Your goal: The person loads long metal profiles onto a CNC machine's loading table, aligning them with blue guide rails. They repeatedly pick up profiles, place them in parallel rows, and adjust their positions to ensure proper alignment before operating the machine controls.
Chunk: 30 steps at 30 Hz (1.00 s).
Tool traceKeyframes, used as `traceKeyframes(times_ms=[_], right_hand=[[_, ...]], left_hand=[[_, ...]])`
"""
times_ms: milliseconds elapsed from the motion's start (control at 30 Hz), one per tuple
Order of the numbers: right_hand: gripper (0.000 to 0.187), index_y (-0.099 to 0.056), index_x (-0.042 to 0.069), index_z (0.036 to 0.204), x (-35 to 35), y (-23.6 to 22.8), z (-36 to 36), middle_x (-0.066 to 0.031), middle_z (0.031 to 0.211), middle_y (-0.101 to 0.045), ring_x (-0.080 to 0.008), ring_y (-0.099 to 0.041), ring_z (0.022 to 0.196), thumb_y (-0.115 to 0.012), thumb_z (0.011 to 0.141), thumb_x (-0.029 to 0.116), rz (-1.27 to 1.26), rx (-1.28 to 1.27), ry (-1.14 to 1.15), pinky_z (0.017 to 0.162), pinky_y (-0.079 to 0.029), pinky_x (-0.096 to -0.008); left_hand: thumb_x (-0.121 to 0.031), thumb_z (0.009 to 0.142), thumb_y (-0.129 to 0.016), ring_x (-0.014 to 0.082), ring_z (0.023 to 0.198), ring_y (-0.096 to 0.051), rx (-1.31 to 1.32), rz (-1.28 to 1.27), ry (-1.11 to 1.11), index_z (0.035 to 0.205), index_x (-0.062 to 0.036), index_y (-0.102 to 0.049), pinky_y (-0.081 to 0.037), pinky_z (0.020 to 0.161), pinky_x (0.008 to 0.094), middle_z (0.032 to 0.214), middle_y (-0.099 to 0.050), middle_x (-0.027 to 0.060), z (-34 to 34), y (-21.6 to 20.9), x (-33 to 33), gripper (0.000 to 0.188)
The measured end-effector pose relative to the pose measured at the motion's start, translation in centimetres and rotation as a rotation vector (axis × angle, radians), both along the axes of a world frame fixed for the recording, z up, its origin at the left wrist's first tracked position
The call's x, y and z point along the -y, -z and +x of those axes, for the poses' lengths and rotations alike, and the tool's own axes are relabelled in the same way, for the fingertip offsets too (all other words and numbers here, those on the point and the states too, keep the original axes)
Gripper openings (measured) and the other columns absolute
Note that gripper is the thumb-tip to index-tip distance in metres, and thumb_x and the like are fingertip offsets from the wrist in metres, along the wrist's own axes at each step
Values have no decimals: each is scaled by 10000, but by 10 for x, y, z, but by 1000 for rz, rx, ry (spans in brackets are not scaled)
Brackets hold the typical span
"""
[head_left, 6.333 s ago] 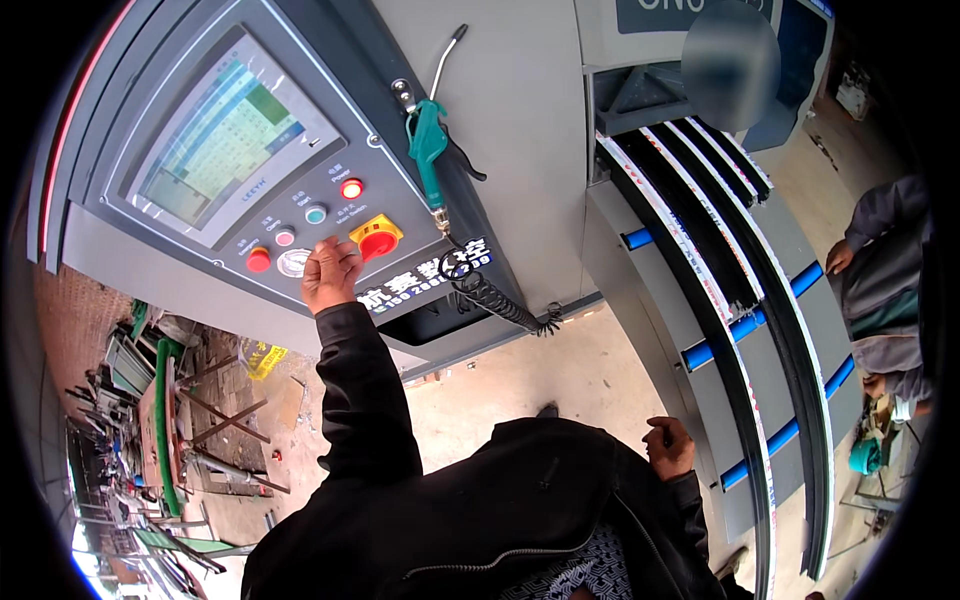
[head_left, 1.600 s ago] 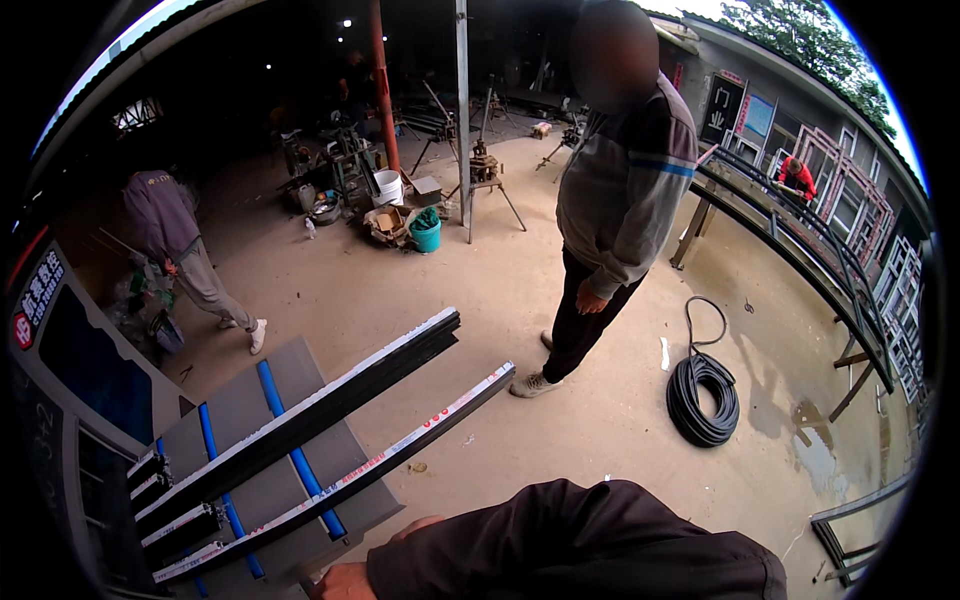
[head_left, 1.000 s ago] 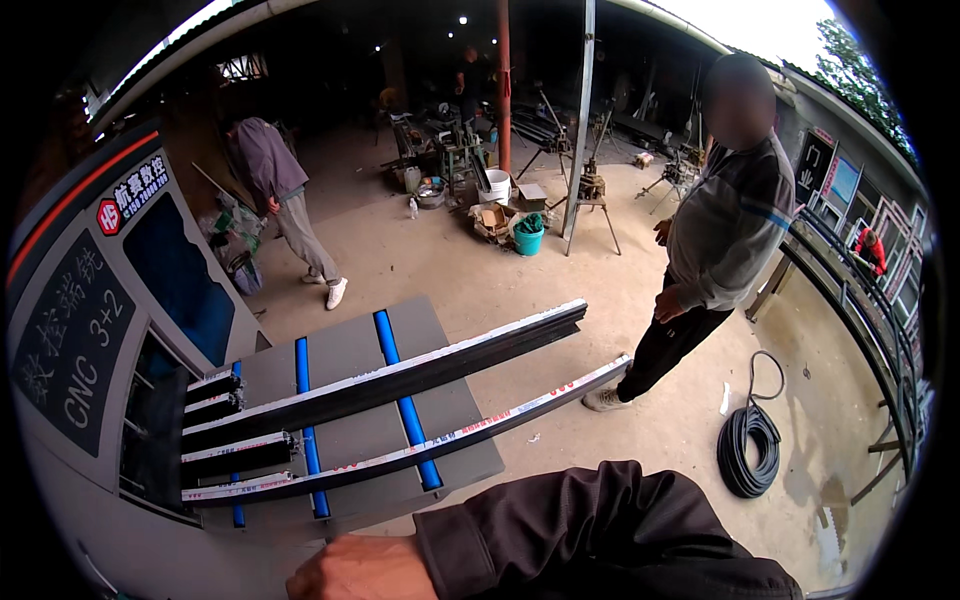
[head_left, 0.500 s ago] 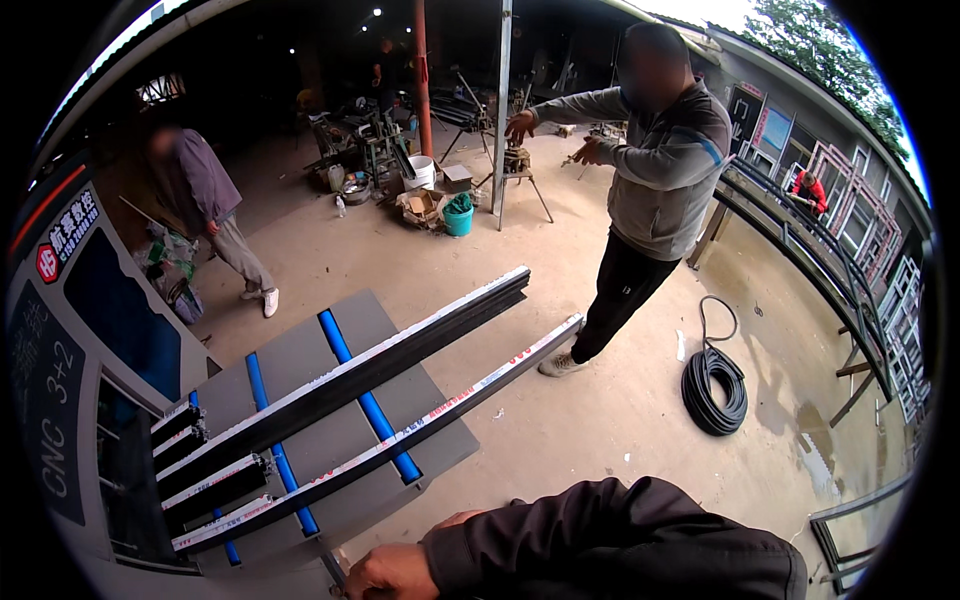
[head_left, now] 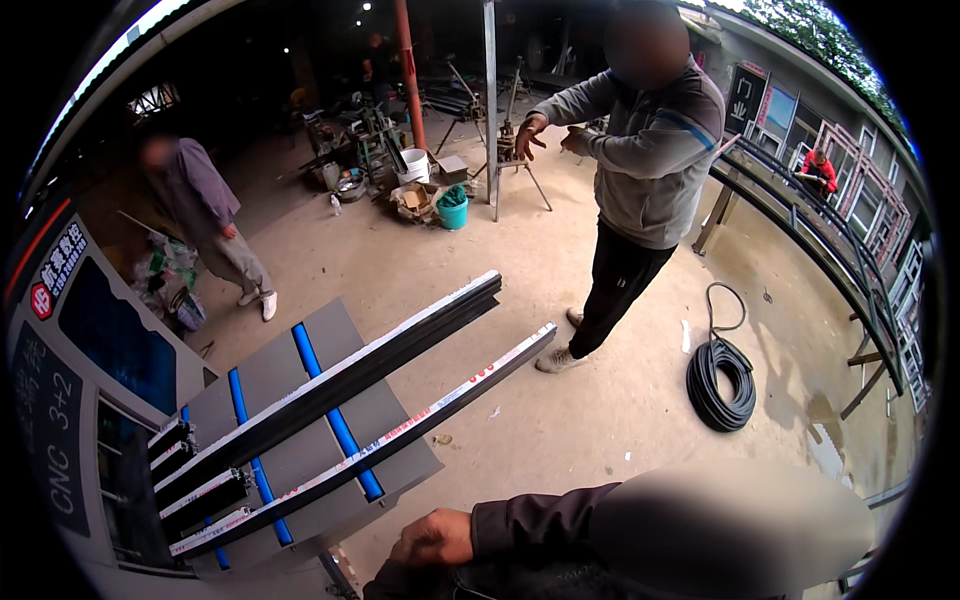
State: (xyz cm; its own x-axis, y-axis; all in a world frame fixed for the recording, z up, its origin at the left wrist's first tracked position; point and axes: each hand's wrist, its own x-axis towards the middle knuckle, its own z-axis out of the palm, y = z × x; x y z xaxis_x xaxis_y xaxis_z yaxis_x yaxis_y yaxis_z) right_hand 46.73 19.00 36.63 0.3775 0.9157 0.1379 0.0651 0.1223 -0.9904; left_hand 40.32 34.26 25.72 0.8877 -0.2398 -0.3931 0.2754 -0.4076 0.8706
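Observation:
My right hand (head_left: 435, 540) is at the lower middle, its forearm in a dark sleeve (head_left: 540, 520) reaching across from the right. Its fingers curl down against a second dark sleeve (head_left: 420, 580), which appears to be my left; whether they grip the cloth is hidden. My left hand is out of sight. Closest to them, at the left, stands a roller table (head_left: 320, 470) in grey with blue rollers. On it lie a thick dark profile (head_left: 350, 365) and a slimmer profile with white film (head_left: 420, 425), both running into the grey machine (head_left: 90, 420), beside shorter pieces (head_left: 210, 495).
A person in a grey jacket (head_left: 660, 170) stands ahead, arms raised; another in purple (head_left: 205, 195) bends forward at left. A coiled black hose (head_left: 722, 385) lies on the floor. A white bucket (head_left: 412, 167) and a turquoise one (head_left: 452, 210) stand farther back. Racks (head_left: 800, 230) line the right.
My right hand has moved up and right, and the second sleeve now shows below it. A bit of my other hand seen beyond the forearm is gone. The grey-jacketed person's hands have shifted.

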Motion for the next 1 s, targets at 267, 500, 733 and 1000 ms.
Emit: traceKeyframes(times_ms=[267, 500, 733, 1000], right_hand=[[218, -692, 64, 1032, 82, 6, 50, -158, 932, -728, -320, -711, 903, -586, 842, 77, -135, 65, 34, 814, -556, -385], [187, -666, 15, 1115, 147, 39, 78, -70, 949, -711, -150, -657, 911, -547, 970, 26, -211, -111, 39, 850, -527, -299], [214, -688, 25, 1128, 207, 100, 106, -59, 935, -717, -137, -665, 894, -599, 941, 79, -540, -300, 131, 829, -538, -295], [227, -768, 118, 968, 291, 230, 111, -94, 921, -772, -247, -744, 913, -647, 833, 255, -983, 101, 290, 877, -579, -373]], left_hand=[[-252, 981, -633, 198, 1192, -607, -1, 43, -78, 1334, -24, -568, -463, 1018, 312, 1254, -661, 131, 10, 1, 39, 425], [-334, 1007, -617, 178, 1041, -661, -86, 35, -252, 1221, -26, -650, -514, 910, 321, 1076, -721, 114, 37, -42, 108, 376], [-381, 999, -613, 206, 971, -701, -29, 35, -412, 1191, -59, -676, -536, 869, 328, 1012, -736, 109, 19, 4, 132, 381], [-450, 944, -632, 259, 925, -716, -227, 165, -544, 1125, -68, -711, -552, 836, 373, 951, -744, 135, -82, 144, 119, 430]])
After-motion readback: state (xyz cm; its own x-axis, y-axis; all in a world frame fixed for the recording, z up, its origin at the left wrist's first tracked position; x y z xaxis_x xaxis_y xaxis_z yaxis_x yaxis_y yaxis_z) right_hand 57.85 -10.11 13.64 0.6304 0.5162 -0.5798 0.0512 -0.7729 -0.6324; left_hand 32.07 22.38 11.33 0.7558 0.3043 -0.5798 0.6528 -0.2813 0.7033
